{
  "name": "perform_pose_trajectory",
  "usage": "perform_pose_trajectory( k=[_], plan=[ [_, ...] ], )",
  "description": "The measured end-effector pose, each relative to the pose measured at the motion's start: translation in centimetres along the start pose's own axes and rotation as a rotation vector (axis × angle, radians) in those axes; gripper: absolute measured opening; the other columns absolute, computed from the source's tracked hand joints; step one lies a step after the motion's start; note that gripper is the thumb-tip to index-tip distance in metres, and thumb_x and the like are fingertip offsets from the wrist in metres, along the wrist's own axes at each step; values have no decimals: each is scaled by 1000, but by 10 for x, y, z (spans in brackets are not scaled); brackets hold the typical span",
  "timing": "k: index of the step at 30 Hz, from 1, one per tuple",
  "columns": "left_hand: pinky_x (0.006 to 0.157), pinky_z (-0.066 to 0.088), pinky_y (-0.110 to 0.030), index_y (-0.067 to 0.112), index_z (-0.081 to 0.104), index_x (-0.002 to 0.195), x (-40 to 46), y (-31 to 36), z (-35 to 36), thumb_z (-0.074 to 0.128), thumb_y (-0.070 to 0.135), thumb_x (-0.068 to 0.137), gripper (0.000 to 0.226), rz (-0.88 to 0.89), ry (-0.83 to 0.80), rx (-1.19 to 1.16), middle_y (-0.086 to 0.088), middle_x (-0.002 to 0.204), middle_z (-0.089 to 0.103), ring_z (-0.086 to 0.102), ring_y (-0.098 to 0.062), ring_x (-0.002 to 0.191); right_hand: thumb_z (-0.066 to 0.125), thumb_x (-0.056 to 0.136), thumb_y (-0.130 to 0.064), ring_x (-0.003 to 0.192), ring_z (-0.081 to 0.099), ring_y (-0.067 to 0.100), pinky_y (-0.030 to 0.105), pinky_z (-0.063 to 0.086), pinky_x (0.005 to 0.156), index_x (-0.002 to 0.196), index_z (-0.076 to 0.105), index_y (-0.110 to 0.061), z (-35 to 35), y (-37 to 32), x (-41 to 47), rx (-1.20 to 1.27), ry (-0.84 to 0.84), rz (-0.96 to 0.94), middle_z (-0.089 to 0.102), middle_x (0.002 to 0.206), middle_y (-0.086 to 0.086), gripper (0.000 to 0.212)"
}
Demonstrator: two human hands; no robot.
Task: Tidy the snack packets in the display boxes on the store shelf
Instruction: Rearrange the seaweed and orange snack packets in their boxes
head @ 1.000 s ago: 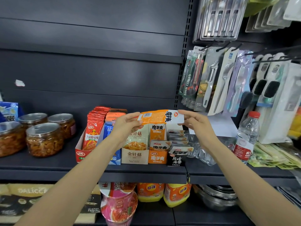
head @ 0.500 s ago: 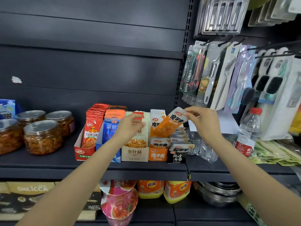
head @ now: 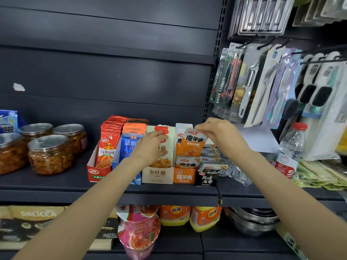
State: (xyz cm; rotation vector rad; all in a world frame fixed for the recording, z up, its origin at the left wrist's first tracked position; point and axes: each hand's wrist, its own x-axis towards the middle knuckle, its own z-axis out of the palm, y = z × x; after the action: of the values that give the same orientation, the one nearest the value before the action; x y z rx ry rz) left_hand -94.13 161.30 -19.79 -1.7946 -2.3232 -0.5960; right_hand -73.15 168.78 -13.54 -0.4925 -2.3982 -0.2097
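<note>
While hands (head: 189,139) work, dark shelf (head: 56,182) holds jars (head: 49,154).

Well left of your grip (head: 199,131), four jars (head: 50,154) of orange-brown pickle sit in a cluster, foil lids on. Further left, a blue carton (head: 8,121) pokes in at the edge. Up and right of the grip, carded peelers (head: 249,85) and knives hang on hooks, brushes (head: 319,94) beyond them. Right and slightly lower, you've got a red-capped water bottle (head: 290,147) standing upright. Below the grip: a pink noodle cup (head: 139,229), yellow bottles (head: 204,216), steel bowls (head: 251,220).
</note>
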Motion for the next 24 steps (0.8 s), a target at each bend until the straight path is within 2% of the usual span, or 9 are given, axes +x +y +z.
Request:
perform_pose_trajectory(
  k=[3,6,9,12,15,19,24],
  plan=[
    [114,24,-41,26,36,143,0,0,1,59,32,91,57,-8,-11,-13,3,155,24,20,-20,143,50,97,-21,91,61,25,36,48,78,117,67,-22,4,-7,6,-39,-214,38,64,99,7,27],
    [114,24,-41,26,37,143,0,0,1,59,32,91,56,-5,-1,-23,3,155,26,20,-20,143,51,96,-25,97,61,20,33,49,84,117,67,-22,15,-10,8,45,-281,137,66,109,1,26],
    [113,24,-40,24,39,142,-1,-1,0,59,31,91,56,-5,4,-47,2,154,27,21,-20,142,59,92,-24,82,63,16,34,53,79,104,71,-22,30,-3,6,135,-309,282,68,93,-2,17],
    [113,24,-40,23,39,142,-1,-2,-3,59,31,91,55,1,-10,-70,2,155,27,22,-21,142,64,88,-25,72,62,12,28,50,71,92,73,-22,39,0,1,250,-354,353,64,77,-8,10],
    [113,24,-40,23,40,142,-1,-4,-3,59,31,91,54,2,-16,-81,2,154,27,23,-21,142,64,88,-24,75,59,3,22,46,71,92,74,-21,43,0,-3,343,-364,350,66,81,-10,11],
    [112,27,-40,22,40,142,0,-2,-3,58,32,92,54,-4,1,-69,1,153,31,26,-20,140,65,87,-23,91,62,9,23,48,82,97,75,-18,49,1,-6,354,-421,355,71,98,-4,15],
    [110,30,-40,23,39,142,2,-1,-3,58,31,92,54,-9,27,-69,1,151,33,28,-21,139,65,87,-23,81,63,2,15,46,75,93,74,-18,48,5,-2,451,-419,383,71,90,-5,12]
  ],
)
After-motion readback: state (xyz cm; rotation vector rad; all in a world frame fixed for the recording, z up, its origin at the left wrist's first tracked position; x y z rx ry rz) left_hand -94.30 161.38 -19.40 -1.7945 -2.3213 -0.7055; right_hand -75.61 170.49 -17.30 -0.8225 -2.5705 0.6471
